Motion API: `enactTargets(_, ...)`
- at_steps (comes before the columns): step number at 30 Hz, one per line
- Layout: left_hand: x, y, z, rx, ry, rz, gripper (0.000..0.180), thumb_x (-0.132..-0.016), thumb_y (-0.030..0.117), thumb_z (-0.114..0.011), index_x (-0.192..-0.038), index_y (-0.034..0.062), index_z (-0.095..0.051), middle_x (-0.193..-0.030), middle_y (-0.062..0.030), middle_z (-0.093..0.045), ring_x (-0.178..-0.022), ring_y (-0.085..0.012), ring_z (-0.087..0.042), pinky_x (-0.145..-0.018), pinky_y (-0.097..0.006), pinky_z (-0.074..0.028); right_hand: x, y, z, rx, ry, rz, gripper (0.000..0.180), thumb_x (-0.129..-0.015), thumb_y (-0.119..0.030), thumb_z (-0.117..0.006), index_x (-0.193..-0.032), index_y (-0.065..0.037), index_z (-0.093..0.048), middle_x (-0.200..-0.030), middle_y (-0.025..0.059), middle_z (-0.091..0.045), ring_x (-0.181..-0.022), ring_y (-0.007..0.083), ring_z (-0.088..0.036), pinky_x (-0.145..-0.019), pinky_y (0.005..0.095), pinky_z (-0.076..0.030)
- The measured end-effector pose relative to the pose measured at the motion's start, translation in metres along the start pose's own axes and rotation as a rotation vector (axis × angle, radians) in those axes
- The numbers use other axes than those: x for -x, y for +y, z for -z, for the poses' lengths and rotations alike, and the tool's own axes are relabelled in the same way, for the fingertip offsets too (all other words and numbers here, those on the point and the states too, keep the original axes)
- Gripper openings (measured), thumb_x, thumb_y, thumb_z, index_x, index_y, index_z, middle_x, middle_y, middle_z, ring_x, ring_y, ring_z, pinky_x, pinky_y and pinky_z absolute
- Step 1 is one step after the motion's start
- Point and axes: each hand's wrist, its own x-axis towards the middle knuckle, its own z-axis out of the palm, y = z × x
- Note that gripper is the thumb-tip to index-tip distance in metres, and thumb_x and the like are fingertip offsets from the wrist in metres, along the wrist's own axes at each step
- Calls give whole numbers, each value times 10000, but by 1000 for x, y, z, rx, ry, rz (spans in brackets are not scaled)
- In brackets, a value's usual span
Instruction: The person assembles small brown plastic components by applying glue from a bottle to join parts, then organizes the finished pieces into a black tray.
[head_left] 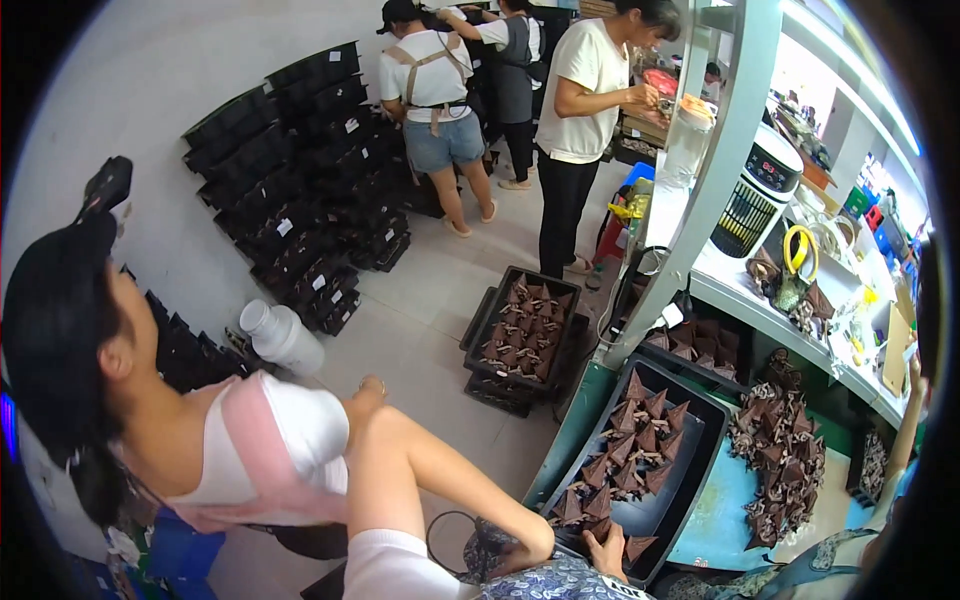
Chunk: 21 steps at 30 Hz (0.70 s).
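Close to the lower edge, my right hand (605, 552) is at the near end of a black tray (712, 440). Its fingers are curled against one of the dark brown pyramid-shaped pieces (597, 529). Several similar pieces stand in the tray in rows, with lighter brown bits around their bases. My left arm is bent with the elbow out to the left. My left hand (515, 562) turns back at the wrist towards the blue patterned cloth (545, 583) on my body, and its fingers are hidden.
A second filled tray (520, 378) rests on a stack on the floor. More brown pieces (780, 460) are heaped on a light-blue work surface (705, 515). A grey post (690, 210) rises beside the shelf. Close on my left is a person with pink straps (255, 420); other people work farther back.
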Motion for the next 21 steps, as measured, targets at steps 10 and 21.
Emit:
enactTargets(10, -78, -24, -13, -241, 256, -182, 438, -727, 374, -675, -892, -31, -650, -922, -223, -646, -860, -320, -624, -737, -400, -499, 16, -7, -4, 234, -88, -76, 660, -737, -350, -716, -1148, 86, -441, -1088, 274, -535, -1032, 413, -513, -834, 443, -448)
enactTargets(21, -14, -23, -61, 429, 921, -425, 239, -795, 82, -538, -981, -59, -588, -1000, -275, -602, -911, -391, -583, -803, -437, -458, 24, -16, 22, 239, 304, 56, 444, -778, -214, -650, -1091, 32, -455, -1010, 197, -508, -982, 367, -519, -810, 432, -464)
